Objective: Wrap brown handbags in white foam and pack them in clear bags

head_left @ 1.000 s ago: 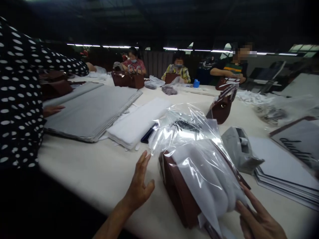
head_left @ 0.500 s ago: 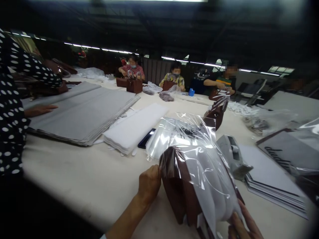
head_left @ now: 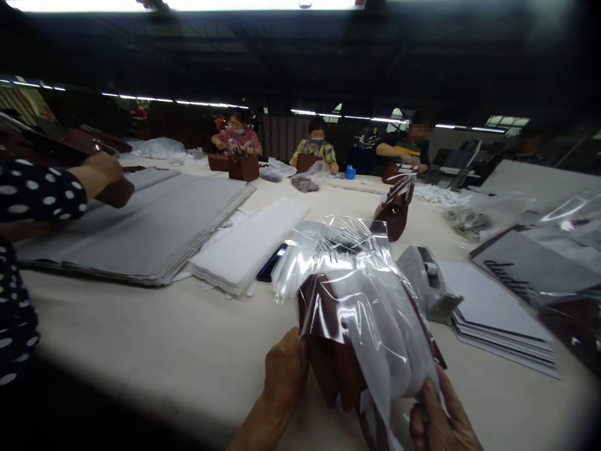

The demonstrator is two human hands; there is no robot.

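Both hands (head_left: 285, 369) (head_left: 444, 418) grip a boxy brown bag (head_left: 328, 366) under glossy, crinkled clear film (head_left: 370, 313).

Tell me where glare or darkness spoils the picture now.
Head view: white glare streaks the plastic over the bag, making the print hard to read; head view: the ceiling light is blown out at the top edge, while the lower-left corner is near black; head view: the left hand and right hand are lit well enough to make out.
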